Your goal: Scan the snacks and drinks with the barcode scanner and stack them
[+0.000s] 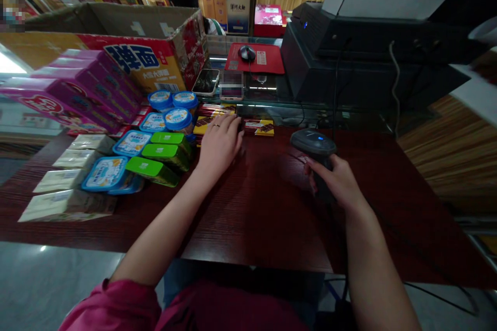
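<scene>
My right hand (341,178) is closed around the grip of a black barcode scanner (313,140), which has a small blue light on top and is held over the dark wooden counter. On the left, my left hand (220,145) rests palm down at the yellow and red chocolate packs (204,124), fingers stretched forward over them. One more yellow chocolate pack (266,128) lies just right of those fingers. Beside the left wrist stand green-topped packs (160,151) and round blue-lidded tubs (178,118). My left fingertips are partly blurred.
Blue rectangular tubs (104,173), cream cartons (58,181) and purple boxes (77,88) crowd the left side. Behind them stands a large open cardboard box (171,62). Phones (206,83), a red mouse pad (267,59) and black machines (373,41) line the back. A person's head shows beyond.
</scene>
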A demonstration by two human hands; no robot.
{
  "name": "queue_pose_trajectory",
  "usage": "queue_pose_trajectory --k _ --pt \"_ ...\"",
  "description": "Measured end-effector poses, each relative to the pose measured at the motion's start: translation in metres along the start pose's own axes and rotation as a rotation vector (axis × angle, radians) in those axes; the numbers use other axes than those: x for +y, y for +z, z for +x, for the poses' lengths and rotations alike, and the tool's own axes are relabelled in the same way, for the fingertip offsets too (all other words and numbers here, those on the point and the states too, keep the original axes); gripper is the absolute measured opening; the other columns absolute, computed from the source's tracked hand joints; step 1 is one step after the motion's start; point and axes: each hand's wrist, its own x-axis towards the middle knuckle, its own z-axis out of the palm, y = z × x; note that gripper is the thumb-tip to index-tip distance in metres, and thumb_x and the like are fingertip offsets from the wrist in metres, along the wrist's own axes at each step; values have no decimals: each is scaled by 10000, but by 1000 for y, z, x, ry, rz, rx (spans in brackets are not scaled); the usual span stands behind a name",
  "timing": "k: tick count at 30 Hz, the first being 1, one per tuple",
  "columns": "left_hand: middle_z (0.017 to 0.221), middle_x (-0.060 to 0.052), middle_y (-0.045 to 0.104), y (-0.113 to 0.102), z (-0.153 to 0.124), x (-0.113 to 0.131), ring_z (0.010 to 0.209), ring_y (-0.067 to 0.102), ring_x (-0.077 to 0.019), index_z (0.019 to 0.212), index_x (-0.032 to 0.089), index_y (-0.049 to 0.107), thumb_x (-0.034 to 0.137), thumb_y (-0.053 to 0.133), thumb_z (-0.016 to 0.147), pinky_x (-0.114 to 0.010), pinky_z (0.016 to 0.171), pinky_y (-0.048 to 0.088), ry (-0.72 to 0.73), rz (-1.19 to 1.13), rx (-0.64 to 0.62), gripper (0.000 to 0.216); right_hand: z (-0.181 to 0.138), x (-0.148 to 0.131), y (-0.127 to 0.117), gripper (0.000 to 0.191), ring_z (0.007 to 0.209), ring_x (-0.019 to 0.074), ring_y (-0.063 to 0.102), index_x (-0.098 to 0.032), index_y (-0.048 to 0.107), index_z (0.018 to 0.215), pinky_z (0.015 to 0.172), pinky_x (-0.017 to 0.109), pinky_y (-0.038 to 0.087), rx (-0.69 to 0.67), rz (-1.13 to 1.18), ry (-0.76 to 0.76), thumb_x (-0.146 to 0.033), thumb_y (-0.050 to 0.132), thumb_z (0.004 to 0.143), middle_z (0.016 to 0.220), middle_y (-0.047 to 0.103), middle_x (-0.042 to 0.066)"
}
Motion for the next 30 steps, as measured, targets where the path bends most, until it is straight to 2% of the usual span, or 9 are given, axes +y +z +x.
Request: queue_pose_trajectory --k 4,8,11,14,17,20,24,26,30 --pt "1567 -199 615 -9 -19 -30 1533 513 -335 1503 124 593 322 575 1057 -529 1310 372 -63 4 -9 489 2 3 3 427 382 160 557 -238 673 861 347 281 463 -7 -2 -4 -594 891 771 607 685 -10" --pt "1668 -176 514 -5 -35 -42 1600 431 -322 1569 150 543 237 540 1050 -554 1333 319 -87 0 -80 526 2 6 6 433 395 146 561 -233 675 863 342 268 471 -20 34 6 -596 891 766 660 703 -1" --pt "1605 -78 607 -6 -42 -46 1545 511 -258 1510 260 619 167 452 1074 -535 1330 319 -48 -40 -76 476 0 4 9 418 400 136 559 -231 675 875 344 254 469 -39 58 7 -580 885 778 675 701 -4" --pt "1469 -25 723 -10 -46 -47 1431 615 -238 1423 325 693 210 454 1100 -522 1313 341 24 -97 -8 418 -1 0 11 405 400 134 556 -233 670 870 342 250 467 -45 55 15 -558 892 776 670 691 -8" --pt "1392 -45 765 -13 -49 -42 1331 677 -239 1450 313 680 264 494 1104 -465 1249 438 22 -187 57 396 -1 -1 12 415 413 138 563 -232 672 891 344 250 475 -36 69 35 -553 902 763 680 690 -9" --pt "1418 -72 742 -11 -51 -31 1268 722 -234 1456 262 652 327 598 1064 -382 1140 550 -71 -440 90 401 -3 -3 12 436 420 135 557 -226 678 896 344 248 478 -20 91 43 -562 912 747 685 695 -3" --pt "1329 -73 777 0 -49 -18 1173 775 -233 1286 215 713 362 726 972 -330 1021 625 -221 -848 20 347 -9 -8 9 438 421 132 544 -227 667 853 341 245 462 -1 98 23 -568 918 740 678 690 4" --pt "1248 -78 810 10 -46 -12 1125 790 -232 1205 193 750 318 752 940 -338 1000 635 -290 -932 -19 293 -11 -10 9 430 426 131 543 -226 670 843 345 246 457 -6 92 8 -570 911 749 679 685 6" --pt "1236 -86 823 36 -34 -1 1109 796 -239 1189 172 783 226 748 923 -371 1003 634 -401 -1000 -90 273 -12 -12 10 422 419 132 540 -216 699 845 355 253 451 -62 3 -15 -570 909 751 654 682 3"
